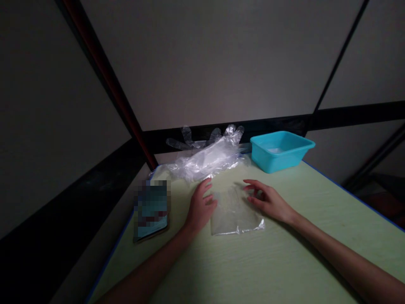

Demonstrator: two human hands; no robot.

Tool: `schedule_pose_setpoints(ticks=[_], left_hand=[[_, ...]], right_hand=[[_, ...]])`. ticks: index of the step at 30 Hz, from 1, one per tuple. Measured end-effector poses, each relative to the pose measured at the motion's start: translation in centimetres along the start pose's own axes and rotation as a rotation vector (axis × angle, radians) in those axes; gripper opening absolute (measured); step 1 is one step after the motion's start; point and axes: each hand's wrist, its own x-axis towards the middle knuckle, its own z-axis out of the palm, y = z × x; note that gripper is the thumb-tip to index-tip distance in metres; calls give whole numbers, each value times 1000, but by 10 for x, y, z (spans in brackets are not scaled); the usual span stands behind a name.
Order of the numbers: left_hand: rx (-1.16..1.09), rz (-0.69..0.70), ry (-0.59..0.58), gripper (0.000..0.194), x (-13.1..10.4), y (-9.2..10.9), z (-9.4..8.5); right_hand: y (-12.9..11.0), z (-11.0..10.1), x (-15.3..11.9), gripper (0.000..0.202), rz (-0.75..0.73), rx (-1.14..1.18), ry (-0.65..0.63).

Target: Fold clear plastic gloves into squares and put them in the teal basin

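Note:
A clear plastic glove lies flat on the table between my hands, its cuff edge toward me. At its left side is my left hand, fingers apart and holding nothing. My right hand hovers by its upper right side with the fingers loosely curved and parted, also without anything in it. Whether either hand touches the film I cannot tell. Farther back lies a heap of clear disposable gloves, with several fingers sticking up against the wall.
A turquoise plastic basin stands at the back right of the pale green table. To the left lies a phone with a blurred-out screen. Behind the table rises a grey panelled wall.

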Motion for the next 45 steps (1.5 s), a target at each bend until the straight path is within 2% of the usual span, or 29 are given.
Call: schedule_pose_setpoints(ticks=[8,14,19,23,27,31,34,39,43,45], left_hand=[[-114,1,-135,40,15,1,-6],[-155,-50,-225,42,16,-4,-6],[-197,-23,-316,43,16,-4,-10],[-198,-2,-336,43,15,-5,-10],[-137,68,-304,52,15,-8,-10],[123,251,-107,46,13,-5,-9],[233,243,-9,40,10,-1,-7],[290,118,-57,39,6,-1,-6],[299,106,-63,38,8,-5,-7],[308,146,-55,37,8,-5,-7]], right_hand=[[3,1,6,34,-149,-162,10],[4,4,5,35,-163,-184,3],[3,5,3,35,-183,-190,26],[0,5,1,35,-186,-203,24],[1,5,0,35,-189,-225,17],[2,5,-1,32,-196,-274,32],[1,4,-3,31,-212,-304,55],[0,3,-7,28,-243,-353,31],[0,2,-8,30,-267,-392,-16],[-2,0,-9,29,-280,-417,-32]])
